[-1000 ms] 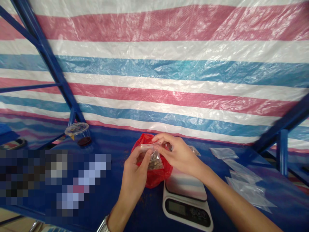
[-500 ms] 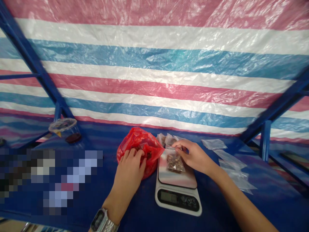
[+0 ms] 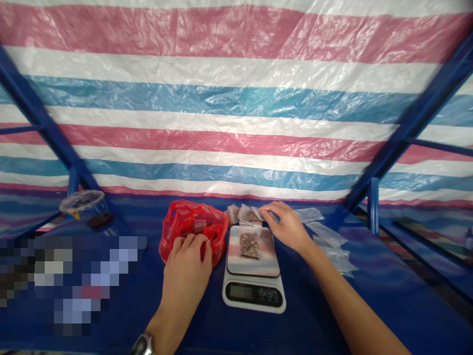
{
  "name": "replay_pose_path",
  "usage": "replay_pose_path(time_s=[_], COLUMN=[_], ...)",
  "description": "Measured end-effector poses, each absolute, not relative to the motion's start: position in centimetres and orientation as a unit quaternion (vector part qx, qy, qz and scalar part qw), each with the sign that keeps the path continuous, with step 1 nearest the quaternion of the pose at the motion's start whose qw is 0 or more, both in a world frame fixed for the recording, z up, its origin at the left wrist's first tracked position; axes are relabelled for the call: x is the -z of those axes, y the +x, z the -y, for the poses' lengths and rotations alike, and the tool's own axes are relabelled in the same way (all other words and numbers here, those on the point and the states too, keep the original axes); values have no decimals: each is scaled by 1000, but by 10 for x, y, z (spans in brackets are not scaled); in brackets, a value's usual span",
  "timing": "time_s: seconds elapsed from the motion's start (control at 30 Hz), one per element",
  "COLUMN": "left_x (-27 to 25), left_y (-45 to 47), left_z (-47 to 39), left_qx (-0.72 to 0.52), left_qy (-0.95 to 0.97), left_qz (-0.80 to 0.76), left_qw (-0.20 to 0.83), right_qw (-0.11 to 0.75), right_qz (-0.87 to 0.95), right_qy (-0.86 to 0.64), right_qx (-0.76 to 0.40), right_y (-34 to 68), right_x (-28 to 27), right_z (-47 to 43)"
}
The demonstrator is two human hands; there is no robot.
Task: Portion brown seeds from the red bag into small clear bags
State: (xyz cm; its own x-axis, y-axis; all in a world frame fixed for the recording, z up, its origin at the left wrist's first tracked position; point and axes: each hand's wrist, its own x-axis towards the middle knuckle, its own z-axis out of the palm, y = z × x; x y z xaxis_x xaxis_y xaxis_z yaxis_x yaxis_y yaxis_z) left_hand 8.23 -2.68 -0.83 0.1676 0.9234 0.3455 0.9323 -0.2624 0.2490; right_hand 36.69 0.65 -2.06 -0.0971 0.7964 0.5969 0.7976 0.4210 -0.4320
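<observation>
My left hand (image 3: 188, 261) rests at the near side of a red plastic bag (image 3: 218, 222). Its fingers curl down into the mouth of the bag, so their tips and anything in them are hidden. Dark contents and a small clear piece show inside. A white kitchen scale (image 3: 254, 298) stands to the right, and on its plate lies a clear zip bag (image 3: 250, 244) of brown dried pieces. Just behind the plate's right corner is my right hand (image 3: 286, 224), thumb and forefinger apart, fingertips beside several small filled zip bags (image 3: 247, 213).
Flat clear zip bags (image 3: 328, 234) lie spread to the right. A clear plastic tub (image 3: 84, 204) with something dark in it stands far left. Blurred-out items (image 3: 88, 291) lie nearer on the blue table (image 3: 207, 325). Blue frame bars (image 3: 373, 204) and a striped tarp (image 3: 236, 133) close the back.
My right hand has let go of the zip bag on the scale and moved back from it. My left hand has drawn toward the near rim of the red bag. The view has shifted.
</observation>
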Motion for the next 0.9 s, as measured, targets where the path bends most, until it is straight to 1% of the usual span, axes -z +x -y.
replay_pose_path(time_s=[0.13,0.37,0.43,0.5,0.6,0.73,0.8,0.9], left_x=[11,24,24,23,21,21,21,18], left_y=[84,64,61,62,67,75,79,84], left_z=[36,12,1,-6,-9,-8,-7,3], left_qx=[245,189,184,194,240,299,307,336], left_qy=[-796,-880,-878,-854,-805,-769,-764,-771], left_qz=[553,436,442,481,538,552,556,539], left_qw=[9,8,-12,-34,-71,-125,-112,-52], right_qw=[420,451,464,470,470,445,423,404], right_qz=[720,696,687,682,684,710,732,750], right_qy=[-553,-559,-559,-560,-558,-546,-534,-524], right_qx=[11,8,12,16,15,0,-7,-4], right_y=[371,377,380,381,381,374,369,362], right_x=[24,26,26,25,24,18,13,9], right_z=[-8,-10,-11,-11,-10,-5,-2,2])
